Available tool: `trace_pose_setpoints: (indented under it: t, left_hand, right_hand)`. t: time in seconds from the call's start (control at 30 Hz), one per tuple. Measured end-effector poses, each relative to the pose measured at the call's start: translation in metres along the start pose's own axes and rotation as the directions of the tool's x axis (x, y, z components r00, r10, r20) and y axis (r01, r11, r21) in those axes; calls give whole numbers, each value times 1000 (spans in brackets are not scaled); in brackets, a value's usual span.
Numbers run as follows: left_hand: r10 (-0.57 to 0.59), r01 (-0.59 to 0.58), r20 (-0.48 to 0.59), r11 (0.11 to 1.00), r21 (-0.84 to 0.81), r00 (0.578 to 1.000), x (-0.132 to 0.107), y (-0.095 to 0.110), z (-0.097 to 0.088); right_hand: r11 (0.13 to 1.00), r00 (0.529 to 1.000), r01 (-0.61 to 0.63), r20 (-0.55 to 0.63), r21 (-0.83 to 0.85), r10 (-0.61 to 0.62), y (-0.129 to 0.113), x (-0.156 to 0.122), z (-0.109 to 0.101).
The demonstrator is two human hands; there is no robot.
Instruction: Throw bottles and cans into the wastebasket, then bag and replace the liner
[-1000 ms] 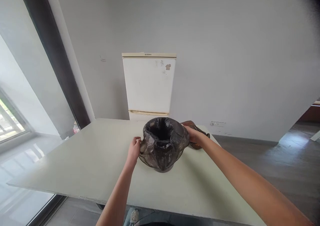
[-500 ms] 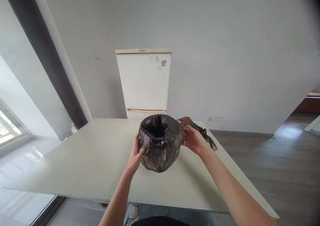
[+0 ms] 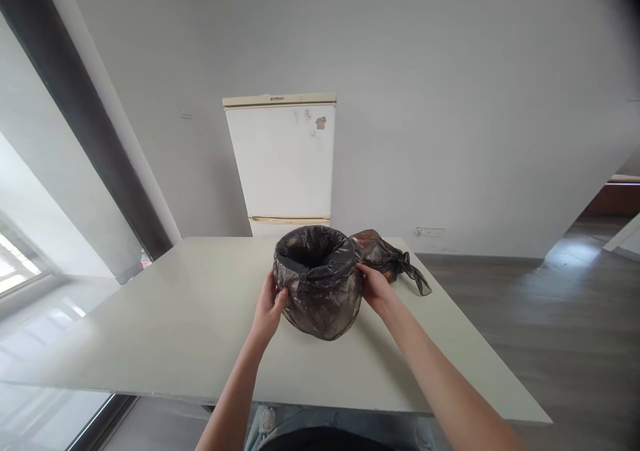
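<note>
A grey wall [image 3: 440, 104] spread across the back of the room, with a grey floor [image 3: 530, 318] running along it on the right. In front of the wall lay a broad, pale bench [image 3: 175, 331], its near edge close to the person's body. A white refrigerator [image 3: 285, 164] stood beyond the bench's far edge, its lower part hidden. A black bag [image 3: 325, 298] sat on the bench near the middle of the view, rounded and with its wide mouth open upward, covering whatever gave it that shape. Just behind it to the right was a knotted bag [image 3: 377, 254], dark and see-through, reddish inside, its twisted end trailing rightward over the bench. The left hand [image 3: 269, 308] cupped the black bag's left side, thumb in front and the other fingers curled behind, partly hidden. The right hand [image 3: 376, 290] held the opposite side near the rim, fingers pressed to the plastic, some of them out of sight. Low on the wall was a white socket plate [image 3: 429, 232], and a small brown patch [image 3: 321, 123] marked the refrigerator door
</note>
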State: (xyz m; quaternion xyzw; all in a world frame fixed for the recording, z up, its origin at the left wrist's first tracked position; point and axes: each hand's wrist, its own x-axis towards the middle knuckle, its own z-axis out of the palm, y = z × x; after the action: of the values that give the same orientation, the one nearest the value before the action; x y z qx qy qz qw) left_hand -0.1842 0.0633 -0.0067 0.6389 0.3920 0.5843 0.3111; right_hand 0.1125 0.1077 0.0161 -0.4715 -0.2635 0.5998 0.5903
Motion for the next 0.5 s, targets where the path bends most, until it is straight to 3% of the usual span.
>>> trace_pose_setpoints:
  t: [0.1, 0.2, 0.27, 0.33, 0.37, 0.43, 0.47, 0.5]
  left_hand:
    - [-57, 64, -90, 995, 74, 994, 5, -7, -1]
    - [-167, 171, -141, 985, 19, 976, 6, -16, -5]
    - [-186, 179, -125, 981, -71, 974, 7, -18, -9]
    - [-124, 105, -109, 981, -166, 986, 9, -12, -12]
    - [-82, 59, -106, 977, -206, 991, 10, -6, -13]
    - [-29, 2, -104, 969, -247, 994, 15, 7, -13]
    - [-22, -3, -100, 969, -248, 995, 18, 14, -12]
    - [-28, 5, -88, 969, -247, 996, 21, 19, -10]
  right_hand:
    - [996, 999, -36, -18, -82, 34, 12, 4, -2]
    - [986, 999, -29, -21, -167, 26, 12, 1, -4]
    - [980, 997, 42, -50, -195, -53, 4, -6, -5]
    - [948, 964, 212, -111, -236, -243, -11, -19, -2]
    - [910, 925, 315, -129, -268, -358, -22, -28, 2]
    - [636, 687, 625, -69, -452, -724, -48, -52, 15]
    - [500, 589, 707, 25, -500, -808, -63, -65, 24]
    - [394, 537, 756, 151, -522, -830, -78, -78, 36]
